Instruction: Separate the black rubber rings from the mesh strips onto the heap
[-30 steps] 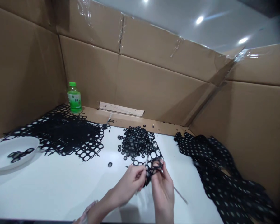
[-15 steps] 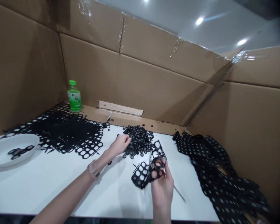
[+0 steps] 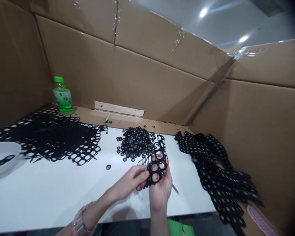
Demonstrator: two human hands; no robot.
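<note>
Head view. The left hand (image 3: 130,180) and right hand (image 3: 161,191) are together at lower centre of the frame, both on a black perforated piece (image 3: 157,167). The right hand is cupped behind it, with the holes showing its skin. The left fingers (image 3: 141,173) grip its lower left edge. The piece stands tilted upward from the hands, its top reaching just beside a heap of small black rings (image 3: 135,142). Its material cannot be determined. A thin pale rod (image 3: 175,188) lies on the white counter (image 3: 39,196) just beside the right hand, partly hidden beneath it.

One loose black ring (image 3: 108,167) lies alone left of the hands. A large black perforated sheet (image 3: 51,137) lies flat at centre left, with a white dish (image 3: 2,154) at the left edge, holding dark pieces. A black perforated strip (image 3: 217,173) lies bunched at right, overhanging the counter edge. A green-capped bottle (image 3: 62,96) stands upright at upper left against the cardboard wall (image 3: 149,82). A bracelet (image 3: 80,224) is on the left wrist.
</note>
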